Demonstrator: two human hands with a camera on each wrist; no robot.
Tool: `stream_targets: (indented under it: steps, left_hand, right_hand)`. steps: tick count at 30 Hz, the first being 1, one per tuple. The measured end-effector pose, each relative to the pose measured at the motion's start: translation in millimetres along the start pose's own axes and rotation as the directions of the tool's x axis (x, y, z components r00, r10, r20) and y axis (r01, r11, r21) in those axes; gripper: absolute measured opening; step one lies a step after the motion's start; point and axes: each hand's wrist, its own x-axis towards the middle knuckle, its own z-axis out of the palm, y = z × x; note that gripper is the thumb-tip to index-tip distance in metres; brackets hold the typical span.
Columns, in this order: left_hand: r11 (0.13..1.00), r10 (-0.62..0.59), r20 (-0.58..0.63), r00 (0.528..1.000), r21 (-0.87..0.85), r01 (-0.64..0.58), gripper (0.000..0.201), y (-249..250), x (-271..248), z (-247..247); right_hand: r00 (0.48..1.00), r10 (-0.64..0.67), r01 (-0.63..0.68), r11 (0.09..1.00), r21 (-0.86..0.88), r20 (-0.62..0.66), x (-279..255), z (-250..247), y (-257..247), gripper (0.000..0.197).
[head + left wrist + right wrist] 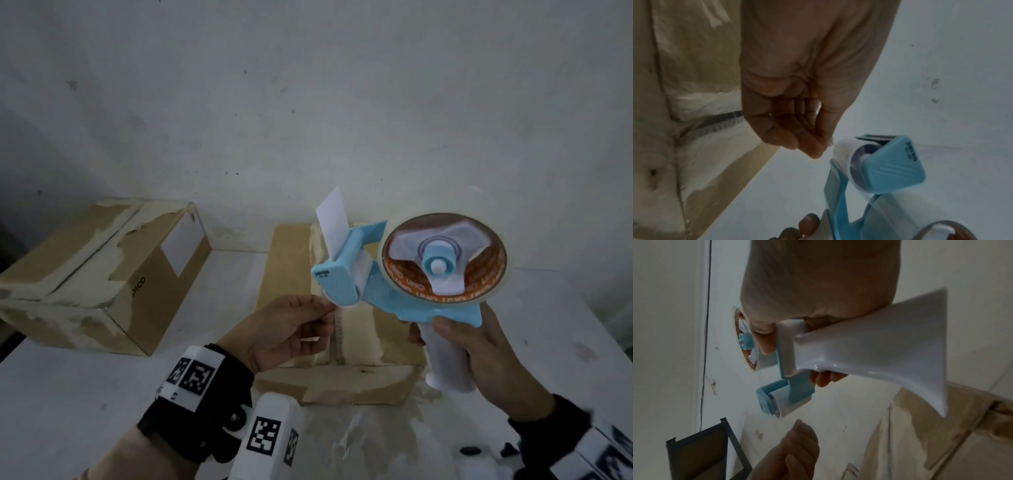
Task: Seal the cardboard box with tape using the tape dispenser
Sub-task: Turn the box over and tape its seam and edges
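Hands were both up over the box (342, 342) when I looked. My right hand (486, 356) was wrapped around the white handle (445, 356) of the dispenser (387, 281), fingers curled round it and thumb up near the blue frame. The dispenser was held clear of the box, in the air above it, with the tape roll (445, 260) facing me and its orange-printed core showing. The roller end (844, 155) pointed left, toward my other hand, and a white flap (334, 219) stood up from that end.

My left hand (291, 329) sat just beside the roller, fingers gathered toward the thumb in a pinch. From the left wrist view the fingertips (813, 149) were close to the roller, and I could not tell whether they actually had the clear tape end between them or were only near it.

The box lay on the white table (85, 394) below both hands, its top flaps closed, the centre seam (339, 339) running away from me and covered in old, torn tape residue. A second box (102, 274), also patched with worn tape, sat well to the left against the wall (308, 102). A dark frame (701, 451) showed in the right wrist view, low by the wall.
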Motion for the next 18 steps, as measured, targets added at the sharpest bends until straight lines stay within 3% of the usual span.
stream_targets:
  steps: [4, 7, 11, 18]
  left_hand:
    - [0.999, -0.036, -0.020, 0.999, 0.013, 0.036, 0.024, 1, 0, 4]
    - [1.000, -0.016, -0.047, 0.999, 0.022, 0.017, 0.027, 3, -1, 6]
    - [0.983, 0.065, -0.076, 0.995, 0.176, -0.050, 0.042, 6, -3, 0]
    - [0.931, 0.147, -0.106, 0.983, 0.351, -0.101, 0.031, 3, -16, -8]
  right_hand:
    - [0.999, -0.035, 0.037, 0.998, -0.044, 0.036, -6, 2, -2, 0.062]
    - [0.995, -0.078, 0.082, 0.994, -0.071, 0.063, -10, 4, -6, 0.047]
    - [0.989, -0.096, 0.111, 0.984, -0.142, 0.111, -8, 3, -6, 0.063]
    - [0.977, -0.081, 0.125, 0.967, -0.221, 0.199, -1, 6, -17, 0.043]
